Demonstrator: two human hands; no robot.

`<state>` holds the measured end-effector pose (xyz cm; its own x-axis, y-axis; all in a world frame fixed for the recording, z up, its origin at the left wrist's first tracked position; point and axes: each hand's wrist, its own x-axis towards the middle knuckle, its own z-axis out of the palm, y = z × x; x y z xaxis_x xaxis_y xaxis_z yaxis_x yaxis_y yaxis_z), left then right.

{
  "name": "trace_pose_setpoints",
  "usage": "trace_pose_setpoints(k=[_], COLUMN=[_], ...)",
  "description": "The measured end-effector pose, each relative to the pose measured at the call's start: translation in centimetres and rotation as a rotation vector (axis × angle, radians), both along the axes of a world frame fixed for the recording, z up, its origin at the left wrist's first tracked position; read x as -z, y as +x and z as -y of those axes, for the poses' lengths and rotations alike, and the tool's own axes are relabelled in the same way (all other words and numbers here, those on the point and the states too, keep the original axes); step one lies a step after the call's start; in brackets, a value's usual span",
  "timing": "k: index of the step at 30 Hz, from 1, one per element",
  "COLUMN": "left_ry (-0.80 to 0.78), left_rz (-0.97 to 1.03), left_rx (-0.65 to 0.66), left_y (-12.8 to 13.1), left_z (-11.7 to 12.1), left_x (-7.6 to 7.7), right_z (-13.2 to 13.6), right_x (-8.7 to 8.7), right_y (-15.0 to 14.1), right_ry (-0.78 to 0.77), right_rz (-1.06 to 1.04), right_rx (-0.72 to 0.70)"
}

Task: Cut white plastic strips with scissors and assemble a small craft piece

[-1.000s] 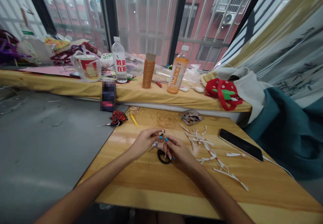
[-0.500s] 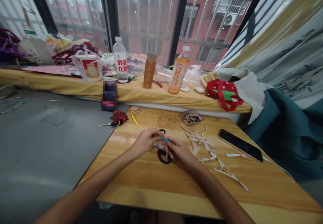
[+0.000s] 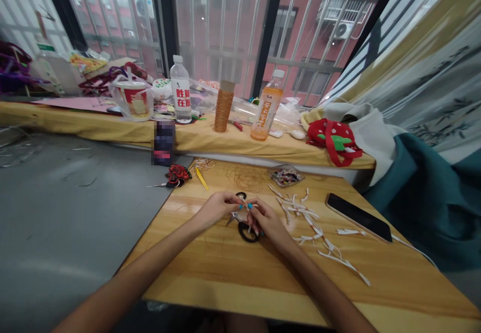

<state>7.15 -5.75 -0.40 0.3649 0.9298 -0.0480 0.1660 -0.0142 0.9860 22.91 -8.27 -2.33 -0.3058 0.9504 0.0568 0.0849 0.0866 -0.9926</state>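
Note:
Both my hands meet over the middle of the wooden table [image 3: 233, 273]. My left hand [image 3: 218, 207] is closed in a pinch on a small white strip [image 3: 246, 204] at its fingertips. My right hand [image 3: 265, 220] is closed too, its fingers pinching the same small piece from the other side. Black-handled scissors [image 3: 246, 230] lie on the table just under and between the hands, partly hidden by my right hand. Several white strips [image 3: 308, 220] are scattered just right of my right hand.
A black phone [image 3: 358, 217] lies at the table's right. A small clear box of beads [image 3: 285, 176], a yellow tool [image 3: 200, 178] and a red-black keyring [image 3: 176, 174] sit at the far edge. The yellow-covered ledge [image 3: 225, 142] holds bottles [image 3: 181, 96], a twine spool [image 3: 223, 106] and a strawberry pouch [image 3: 332, 138].
My hands have stayed in place, shifting only slightly as the fingers work the small white piece; the scissors' far handle loop now shows beyond my fingers.

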Motion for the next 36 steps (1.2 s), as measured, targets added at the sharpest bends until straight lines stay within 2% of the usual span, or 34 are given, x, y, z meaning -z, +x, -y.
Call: trace_pose_setpoints(k=[4,10,17,20,23,31,36], left_ry=[-0.074,-0.069,0.123,0.258,0.313,0.094,-0.031], left_rz=[0.011,0.040,-0.084,-0.153,-0.123,0.121,0.211], left_rx=[0.023,0.036,0.148,0.069,0.007,0.083,0.053], left_y=[-0.1,-0.7,-1.0,-1.0,-1.0,-0.8,-0.8], left_z=[0.0,-0.1,-0.1,0.0,-0.1,-0.6,-0.7], left_x=[-0.3,-0.6,-0.5,-0.5,-0.3,0.6,0.1], right_z=[0.2,0.2,0.5,0.6,0.7,0.8,0.8], right_x=[0.0,0.0,-0.3,-0.5,-0.6,-0.7,-0.8], right_y=[0.1,0.0,0.0,0.0,0.0,-0.1,-0.1], right_ry=[0.034,0.090,0.112,0.122,0.146,0.175,0.156], right_rz=[0.012,0.054,0.111,0.147,0.200,0.259,0.231], right_rx=[0.047,0.091,0.112,0.119,0.127,0.141,0.138])
